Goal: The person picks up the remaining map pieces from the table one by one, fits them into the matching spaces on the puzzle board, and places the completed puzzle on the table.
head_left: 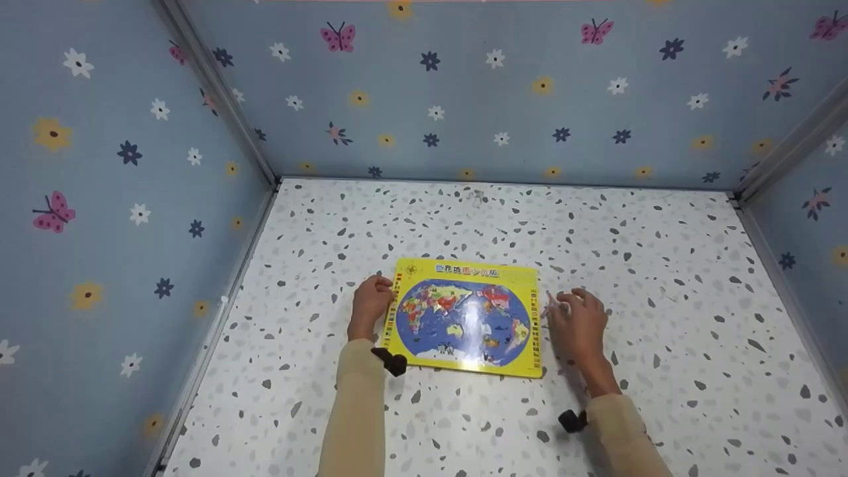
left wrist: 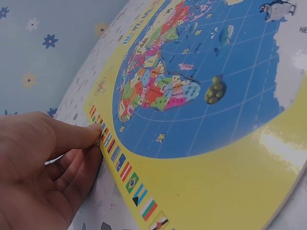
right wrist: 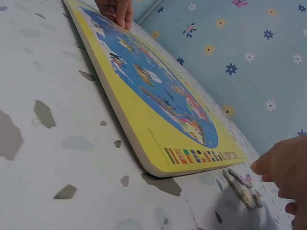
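Note:
A yellow-bordered world map puzzle board (head_left: 464, 370) lies on the speckled surface, with colored land shapes on blue sea and rows of flags along its sides. My left hand (head_left: 372, 306) pinches its left edge, the thumb on top by the flags in the left wrist view. To the right of the board is my right hand (head_left: 583, 324), its fingers loosely bent. Beside those fingers, thin irregular puzzle pieces (right wrist: 243, 188) lie near the board's edge in the right wrist view. The right palm is hidden from view.
A white table (head_left: 490, 424) with grey speckles lies under everything. Blue panels (head_left: 464, 119) with flowers and butterflies stand at the back and both sides, joined by metal strips (head_left: 218, 86). Dark wrist devices (head_left: 395, 364) sit at both cuffs.

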Demonstrator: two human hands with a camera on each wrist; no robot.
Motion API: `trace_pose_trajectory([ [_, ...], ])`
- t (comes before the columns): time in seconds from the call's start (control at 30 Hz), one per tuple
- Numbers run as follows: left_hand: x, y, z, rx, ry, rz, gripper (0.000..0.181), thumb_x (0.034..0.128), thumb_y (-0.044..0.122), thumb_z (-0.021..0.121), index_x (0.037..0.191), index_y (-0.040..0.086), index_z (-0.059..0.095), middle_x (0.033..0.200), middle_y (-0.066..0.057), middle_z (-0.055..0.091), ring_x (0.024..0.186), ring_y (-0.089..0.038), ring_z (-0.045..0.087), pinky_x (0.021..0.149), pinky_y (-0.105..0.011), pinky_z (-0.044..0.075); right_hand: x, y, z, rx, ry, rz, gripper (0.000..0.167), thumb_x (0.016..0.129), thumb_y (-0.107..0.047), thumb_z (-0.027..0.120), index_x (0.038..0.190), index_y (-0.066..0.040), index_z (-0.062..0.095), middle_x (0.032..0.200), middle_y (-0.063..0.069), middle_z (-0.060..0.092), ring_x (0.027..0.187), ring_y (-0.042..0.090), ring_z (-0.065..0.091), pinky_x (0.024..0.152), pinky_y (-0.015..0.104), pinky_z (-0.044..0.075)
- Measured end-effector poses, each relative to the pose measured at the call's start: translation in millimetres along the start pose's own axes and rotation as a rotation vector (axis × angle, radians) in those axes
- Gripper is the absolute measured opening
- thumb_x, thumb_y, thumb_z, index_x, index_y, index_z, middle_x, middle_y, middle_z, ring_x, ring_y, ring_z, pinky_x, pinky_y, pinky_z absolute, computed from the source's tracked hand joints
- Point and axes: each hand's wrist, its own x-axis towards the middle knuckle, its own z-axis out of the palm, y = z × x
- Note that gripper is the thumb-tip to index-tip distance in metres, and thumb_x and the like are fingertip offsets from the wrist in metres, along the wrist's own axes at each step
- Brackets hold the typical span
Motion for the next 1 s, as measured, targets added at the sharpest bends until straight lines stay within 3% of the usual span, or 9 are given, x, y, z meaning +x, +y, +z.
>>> trace_pose_trajectory([
  [0.33, 0.9, 1.0, -0.1, -0.011, -0.002, -0.020, 0.024, 0.0895, 0.014, 0.060, 0.113, 0.010, 0.060, 0.105, -0.009, 0.059, 0.095, -0.022, 0.055, 0.089, -0.037, 0.044, 15.0, -4, 0, -0.110, -0.119, 0.074, 0.033, 0.093, -0.032, 0.060, 0.109, -0.003, 0.063, 0.141, 0.019, 0.040, 0.137, 0.039, 0.025, 0.111, 0.059, 0.014],
  [0.73, 0.8, 0.9, 0.8, -0.014, -0.009, -0.050, 0.024, 0.0901, 0.014, 0.058, 0.114, 0.011, 0.059, 0.106, -0.009, 0.060, 0.095, -0.022, 0.054, 0.089, -0.037, 0.043, 27.0, -19, 1, -0.247, -0.140, 0.137, 0.028, 0.094, -0.026, 0.058, 0.098, 0.001, 0.065, 0.133, 0.022, 0.045, 0.133, 0.042, 0.029, 0.110, 0.062, 0.014],
  [1.0, 1.8, 0.4, 1.0, -0.005, -0.002, -0.014, 0.025, 0.0891, 0.014, 0.058, 0.114, 0.009, 0.060, 0.104, -0.010, 0.060, 0.094, -0.023, 0.054, 0.086, -0.036, 0.044, 29.1, -24, 1, -0.322, -0.146, 0.138, 0.031, 0.095, -0.026, 0.056, 0.095, 0.003, 0.066, 0.128, 0.027, 0.049, 0.132, 0.046, 0.030, 0.108, 0.065, 0.011],
])
